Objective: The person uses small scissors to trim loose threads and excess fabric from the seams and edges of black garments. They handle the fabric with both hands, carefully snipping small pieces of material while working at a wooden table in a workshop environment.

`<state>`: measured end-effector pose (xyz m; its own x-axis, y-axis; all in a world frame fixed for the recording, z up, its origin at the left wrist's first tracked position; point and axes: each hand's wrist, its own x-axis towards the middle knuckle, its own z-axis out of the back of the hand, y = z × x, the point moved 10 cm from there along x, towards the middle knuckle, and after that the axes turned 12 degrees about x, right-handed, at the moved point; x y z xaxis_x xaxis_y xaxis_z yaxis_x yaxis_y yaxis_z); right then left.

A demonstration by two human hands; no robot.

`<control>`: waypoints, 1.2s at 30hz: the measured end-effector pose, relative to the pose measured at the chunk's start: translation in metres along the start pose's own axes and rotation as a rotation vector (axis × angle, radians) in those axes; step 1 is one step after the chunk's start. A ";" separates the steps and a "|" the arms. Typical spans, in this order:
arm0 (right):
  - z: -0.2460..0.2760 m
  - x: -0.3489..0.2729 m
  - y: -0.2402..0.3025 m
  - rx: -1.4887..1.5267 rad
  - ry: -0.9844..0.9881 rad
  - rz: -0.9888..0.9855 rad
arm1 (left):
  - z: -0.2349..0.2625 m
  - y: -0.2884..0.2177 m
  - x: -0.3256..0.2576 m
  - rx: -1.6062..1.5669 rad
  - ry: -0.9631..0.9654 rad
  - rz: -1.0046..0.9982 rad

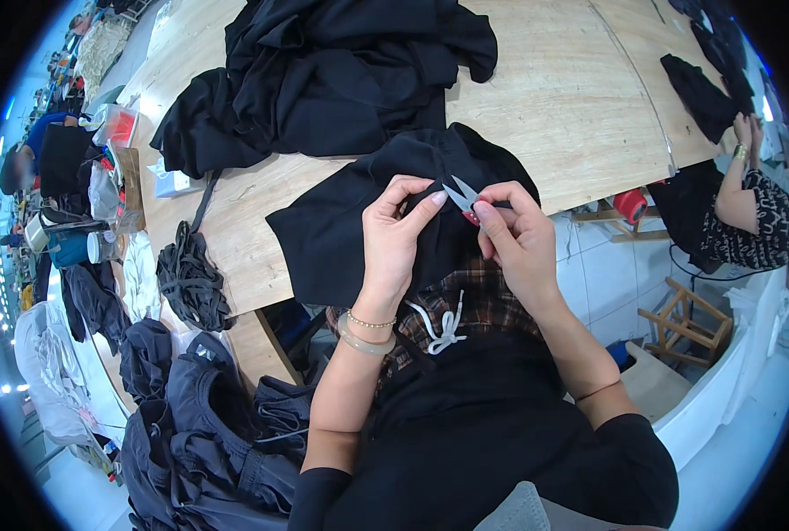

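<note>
Both hands meet over the table [571,97] edge: left hand [394,234] pinches a black soft fabric garment [341,226]. Right hand [514,234] grips small red-handled thread snips [462,196], blades pointing ten o'clock toward the pinched fold

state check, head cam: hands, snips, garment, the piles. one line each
left hand: grip closed, pinching the black garment
right hand: grip closed on thread snips
thread snips: blades open, tips at the fabric
black garment: bunched, draped over the table edge
black fabric pile: heaped, untouched
black cords: tangled at the table edge
</note>
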<state>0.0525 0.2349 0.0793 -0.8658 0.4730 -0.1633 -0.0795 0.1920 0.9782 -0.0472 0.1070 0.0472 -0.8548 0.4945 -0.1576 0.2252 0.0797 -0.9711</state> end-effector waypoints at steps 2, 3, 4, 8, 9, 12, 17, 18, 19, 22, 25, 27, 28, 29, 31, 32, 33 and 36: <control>-0.001 0.001 0.002 -0.006 0.004 0.000 | 0.000 0.000 0.000 0.008 0.000 -0.008; -0.002 0.001 0.002 -0.010 0.004 -0.004 | 0.000 0.000 0.000 0.007 -0.001 -0.010; -0.002 0.001 0.002 -0.014 0.005 -0.008 | 0.001 0.000 0.000 0.006 -0.003 -0.010; -0.003 0.001 0.003 -0.024 0.013 0.011 | 0.001 0.001 -0.001 0.009 0.000 -0.009; -0.002 0.001 0.002 -0.032 0.013 0.001 | 0.001 0.001 -0.001 0.012 -0.002 -0.009; -0.002 0.001 0.002 -0.040 0.015 -0.009 | 0.000 0.000 -0.001 0.020 0.001 -0.012; -0.002 0.002 0.000 0.007 0.017 -0.015 | 0.000 0.002 -0.001 0.055 0.008 -0.025; -0.003 0.003 -0.001 0.023 0.021 -0.009 | -0.001 0.002 -0.001 0.059 0.010 -0.026; -0.003 0.003 -0.001 0.039 0.025 -0.004 | -0.001 0.003 -0.001 0.063 0.013 -0.028; -0.002 0.004 0.000 0.221 0.019 0.003 | 0.000 0.006 0.000 0.139 -0.009 -0.011; 0.001 0.008 0.012 0.258 0.023 0.125 | 0.002 0.008 -0.001 0.226 -0.033 -0.011; 0.013 0.014 0.014 0.204 -0.060 0.222 | 0.006 0.001 0.000 0.443 -0.053 -0.099; 0.019 0.017 0.016 0.176 -0.102 0.271 | 0.006 -0.005 0.000 0.551 -0.062 -0.143; 0.030 0.020 0.014 0.118 -0.232 0.241 | 0.003 -0.016 -0.002 0.659 -0.084 -0.214; 0.041 0.030 -0.010 0.076 -0.218 0.085 | -0.005 -0.042 -0.008 0.873 -0.129 -0.360; 0.046 0.033 -0.026 0.057 -0.211 0.007 | -0.009 -0.051 -0.011 0.917 -0.143 -0.432; 0.047 0.036 -0.036 0.119 -0.192 -0.013 | -0.014 -0.058 -0.014 0.960 -0.157 -0.504; 0.037 0.035 -0.046 0.100 -0.102 -0.123 | -0.021 -0.056 -0.019 1.005 -0.123 -0.480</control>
<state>0.0444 0.2747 0.0233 -0.7975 0.5247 -0.2977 -0.1273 0.3359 0.9332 -0.0344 0.1110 0.1086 -0.8046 0.5069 0.3095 -0.5725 -0.5233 -0.6312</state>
